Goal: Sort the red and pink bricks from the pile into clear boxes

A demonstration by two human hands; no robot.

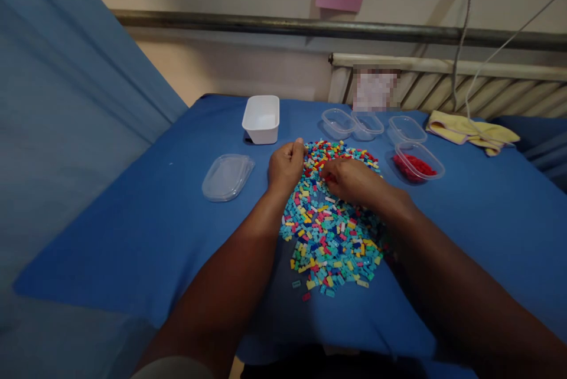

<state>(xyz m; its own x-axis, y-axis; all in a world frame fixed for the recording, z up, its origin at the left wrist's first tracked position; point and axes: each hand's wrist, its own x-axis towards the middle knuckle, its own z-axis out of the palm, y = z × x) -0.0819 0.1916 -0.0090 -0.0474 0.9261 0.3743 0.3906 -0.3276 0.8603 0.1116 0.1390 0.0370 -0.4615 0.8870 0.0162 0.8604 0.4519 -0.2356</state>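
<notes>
Red, blue and yellow bricks (330, 244) are spread beneath the right hand (349, 179), whose fingers (333, 172) are bent among them; whether any are gripped cannot be told. On its left, the left hand (286, 166) is curled closed at the bricks' edge.

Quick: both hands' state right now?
Left hand: curled closed at the brick pile; contents hidden.
Right hand: curled downward at the pile; whether it holds anything cannot be told.
</notes>
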